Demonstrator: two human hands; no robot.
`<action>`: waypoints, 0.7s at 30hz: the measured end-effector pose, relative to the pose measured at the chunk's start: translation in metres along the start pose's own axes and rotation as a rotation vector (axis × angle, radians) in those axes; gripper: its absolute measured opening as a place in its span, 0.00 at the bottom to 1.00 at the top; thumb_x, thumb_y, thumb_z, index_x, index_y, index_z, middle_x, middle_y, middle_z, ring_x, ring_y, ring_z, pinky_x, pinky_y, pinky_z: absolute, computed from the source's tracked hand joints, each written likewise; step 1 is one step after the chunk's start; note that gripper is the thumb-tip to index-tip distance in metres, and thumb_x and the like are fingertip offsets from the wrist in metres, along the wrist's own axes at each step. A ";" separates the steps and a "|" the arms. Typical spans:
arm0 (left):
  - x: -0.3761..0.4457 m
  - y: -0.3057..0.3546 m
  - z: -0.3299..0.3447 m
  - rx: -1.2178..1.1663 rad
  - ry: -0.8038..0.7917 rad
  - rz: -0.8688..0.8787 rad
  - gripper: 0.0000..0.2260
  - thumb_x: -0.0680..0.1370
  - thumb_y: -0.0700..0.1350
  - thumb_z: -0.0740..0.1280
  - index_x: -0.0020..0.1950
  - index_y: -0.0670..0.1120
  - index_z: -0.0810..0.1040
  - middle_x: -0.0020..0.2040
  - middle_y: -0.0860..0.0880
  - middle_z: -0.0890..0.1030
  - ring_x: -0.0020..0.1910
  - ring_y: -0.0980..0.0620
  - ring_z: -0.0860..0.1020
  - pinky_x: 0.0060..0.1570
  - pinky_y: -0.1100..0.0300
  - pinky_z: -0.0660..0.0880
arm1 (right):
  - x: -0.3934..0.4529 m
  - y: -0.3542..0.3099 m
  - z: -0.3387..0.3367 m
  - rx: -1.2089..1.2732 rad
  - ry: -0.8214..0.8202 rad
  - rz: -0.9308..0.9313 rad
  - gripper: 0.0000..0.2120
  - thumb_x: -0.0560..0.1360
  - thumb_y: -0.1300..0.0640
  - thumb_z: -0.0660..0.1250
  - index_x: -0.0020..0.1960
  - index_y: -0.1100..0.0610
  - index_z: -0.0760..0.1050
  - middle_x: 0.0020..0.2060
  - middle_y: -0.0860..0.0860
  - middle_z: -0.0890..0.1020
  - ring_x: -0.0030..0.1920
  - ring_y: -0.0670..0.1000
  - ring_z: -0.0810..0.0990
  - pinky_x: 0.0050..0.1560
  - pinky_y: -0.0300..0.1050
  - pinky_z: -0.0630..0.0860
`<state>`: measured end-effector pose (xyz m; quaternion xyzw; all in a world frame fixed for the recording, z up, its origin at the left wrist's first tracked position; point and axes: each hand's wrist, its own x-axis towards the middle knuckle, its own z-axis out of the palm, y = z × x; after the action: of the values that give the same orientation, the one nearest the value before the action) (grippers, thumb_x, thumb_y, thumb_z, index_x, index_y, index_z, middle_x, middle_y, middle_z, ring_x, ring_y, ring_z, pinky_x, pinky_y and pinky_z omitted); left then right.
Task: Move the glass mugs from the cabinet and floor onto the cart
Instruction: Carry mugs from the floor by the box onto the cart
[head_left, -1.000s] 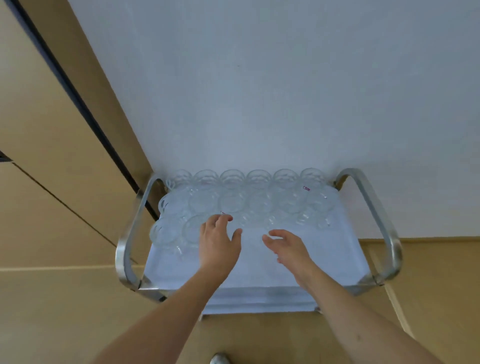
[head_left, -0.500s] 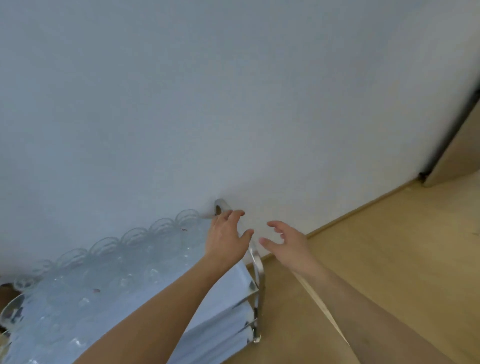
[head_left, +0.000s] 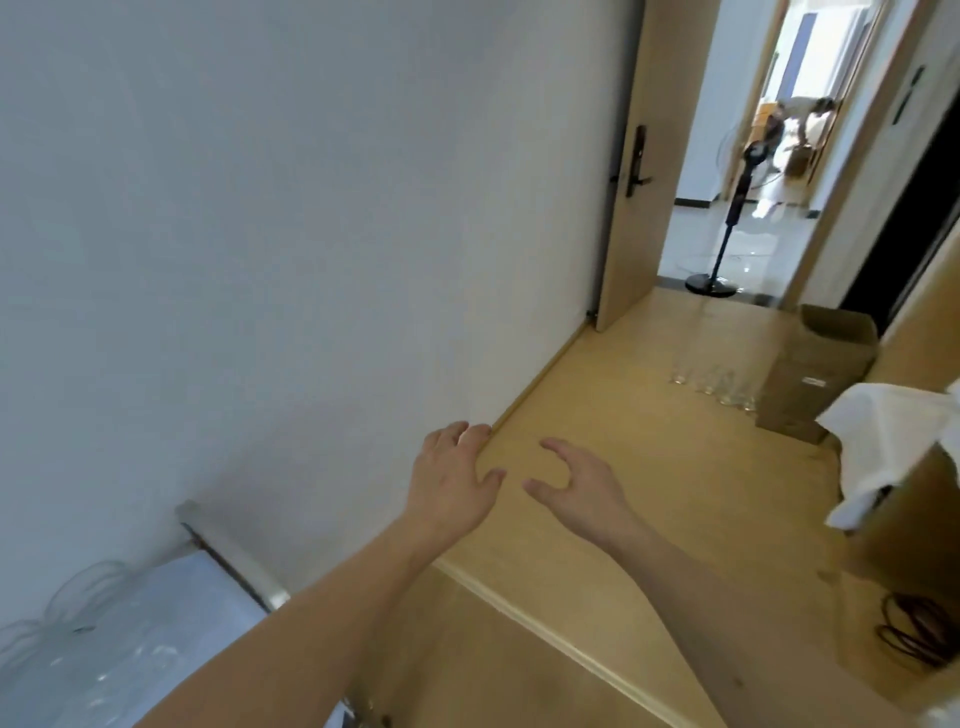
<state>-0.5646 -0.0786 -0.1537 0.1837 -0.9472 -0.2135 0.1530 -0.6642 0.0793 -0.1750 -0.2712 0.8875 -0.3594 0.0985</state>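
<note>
Several mugs (head_left: 714, 384) on floor, beyond empty hands (head_left: 452, 480).

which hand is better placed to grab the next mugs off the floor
Right, marginally. Both hands are empty and open, but the glass mugs stand on the floor ahead and to the right, beside the cardboard box; the right hand is on that side, the left hand nearer the wall.

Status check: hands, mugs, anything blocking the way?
Left hand and right hand open, empty. Glass mugs on floor beside cardboard box. More on cart. Floor between looks unobstructed.
</note>
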 end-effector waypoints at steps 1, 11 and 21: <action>0.008 0.007 0.006 0.002 -0.020 0.027 0.26 0.78 0.55 0.67 0.75 0.50 0.69 0.74 0.45 0.69 0.74 0.45 0.62 0.73 0.53 0.60 | 0.001 0.009 -0.006 0.003 0.021 0.028 0.32 0.73 0.42 0.72 0.74 0.50 0.69 0.70 0.50 0.75 0.71 0.53 0.71 0.71 0.46 0.66; 0.106 0.054 0.065 -0.022 -0.144 0.282 0.26 0.78 0.56 0.67 0.75 0.51 0.68 0.74 0.45 0.69 0.74 0.46 0.63 0.73 0.52 0.61 | 0.039 0.069 -0.048 -0.059 0.187 0.247 0.32 0.73 0.40 0.71 0.74 0.49 0.69 0.69 0.51 0.76 0.70 0.54 0.72 0.70 0.48 0.67; 0.236 0.052 0.098 -0.057 -0.265 0.414 0.26 0.78 0.56 0.67 0.75 0.52 0.67 0.75 0.46 0.68 0.75 0.46 0.63 0.73 0.51 0.63 | 0.136 0.078 -0.063 -0.047 0.317 0.407 0.32 0.74 0.41 0.71 0.75 0.48 0.67 0.70 0.50 0.74 0.70 0.54 0.71 0.70 0.49 0.68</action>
<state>-0.8243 -0.0980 -0.1642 -0.0484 -0.9701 -0.2264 0.0733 -0.8330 0.0870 -0.1808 -0.0297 0.9362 -0.3494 0.0222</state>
